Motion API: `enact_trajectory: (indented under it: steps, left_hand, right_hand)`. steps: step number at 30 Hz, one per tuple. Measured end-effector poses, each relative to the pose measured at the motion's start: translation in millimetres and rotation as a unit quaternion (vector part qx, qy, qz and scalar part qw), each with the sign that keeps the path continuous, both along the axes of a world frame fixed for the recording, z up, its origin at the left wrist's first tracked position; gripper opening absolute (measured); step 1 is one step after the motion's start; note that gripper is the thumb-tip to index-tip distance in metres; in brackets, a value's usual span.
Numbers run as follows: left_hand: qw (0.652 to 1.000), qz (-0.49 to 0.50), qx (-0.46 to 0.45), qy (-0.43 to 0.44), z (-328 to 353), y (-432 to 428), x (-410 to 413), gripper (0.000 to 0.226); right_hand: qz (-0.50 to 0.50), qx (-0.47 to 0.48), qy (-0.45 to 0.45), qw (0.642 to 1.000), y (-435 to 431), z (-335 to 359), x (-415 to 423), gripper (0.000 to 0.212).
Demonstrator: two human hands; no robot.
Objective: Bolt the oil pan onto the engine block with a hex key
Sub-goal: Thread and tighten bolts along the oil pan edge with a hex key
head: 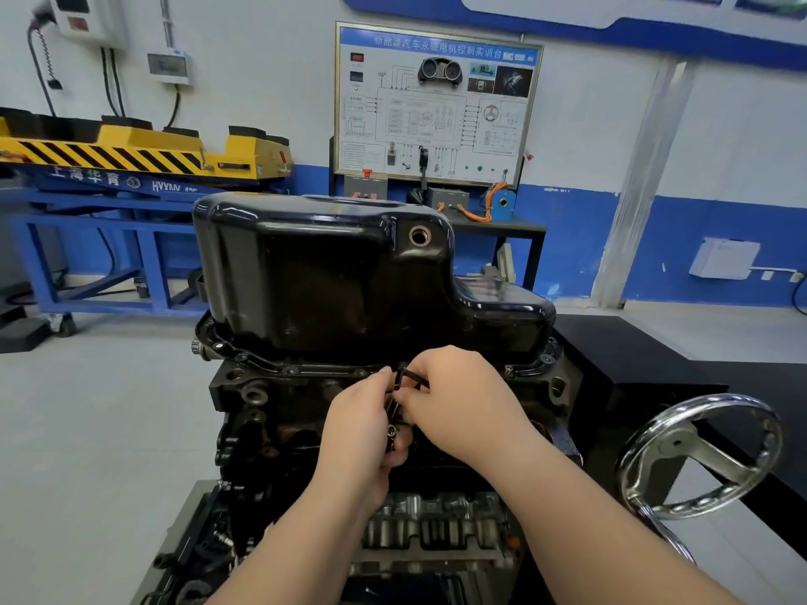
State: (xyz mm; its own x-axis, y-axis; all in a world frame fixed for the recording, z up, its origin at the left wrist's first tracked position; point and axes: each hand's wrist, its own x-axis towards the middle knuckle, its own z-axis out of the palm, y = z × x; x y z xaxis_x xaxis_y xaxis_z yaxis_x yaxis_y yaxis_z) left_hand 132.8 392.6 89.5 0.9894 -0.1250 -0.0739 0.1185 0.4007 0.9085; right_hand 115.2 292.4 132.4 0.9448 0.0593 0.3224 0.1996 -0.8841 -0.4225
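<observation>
Where left hand (358,425) meets right hand (454,395), fingers (379,382) pinch hex key (398,379).

A chromed spoked handwheel (698,456) stands right; behind sit a yellow striped platform (144,146) (blue steel frame (87,220) beneath) and a framed diagram board (436,107).

The left hand (362,423) and right hand (458,399) cover most of the hex key (400,378); its tip is hidden. The block (262,412) is cut off at the bottom edge. The board's (436,107) print is too small to read.
</observation>
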Motion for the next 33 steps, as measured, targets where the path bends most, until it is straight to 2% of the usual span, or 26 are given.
enact_trajectory:
  steps: [6,9,12,15,17,19,25,29,33]
  left_hand:
    - [0.999,-0.030,0.010,-0.029,-2,7,4,0.022]
    - [0.994,-0.046,0.053,-0.086,2,15,8,0.017]
    - [0.980,-0.045,0.121,-0.150,9,22,11,0.012]
    - [0.955,-0.002,0.211,-0.209,18,27,15,0.010]
    - [0.920,0.049,0.295,-0.254,23,28,19,0.008]
    - [0.896,0.100,0.334,-0.275,26,28,23,0.010]
    - [0.920,0.173,0.259,-0.239,14,22,29,0.018]
    - [0.940,0.212,0.177,-0.198,1,11,24,0.015]
    - [0.948,0.220,0.147,-0.176,-4,0,19,0.014]
  right_hand:
    - [0.012,0.077,-0.067,0.995,-18,5,8,0.012]
    - [0.064,0.094,-0.057,0.992,-24,12,12,0.014]
    - [0.105,0.068,-0.050,0.991,-26,16,16,0.011]
    - [0.121,0.062,-0.060,0.989,-26,20,21,0.009]
    - [0.130,0.065,-0.064,0.987,-25,23,23,0.008]
    - [0.128,0.083,-0.074,0.986,-24,26,24,0.008]
    - [0.102,0.244,-0.105,0.959,-35,40,22,0.026]
    - [0.072,0.210,-0.149,0.964,-40,42,19,0.031]
    - [0.092,0.211,-0.145,0.962,-43,40,16,0.032]
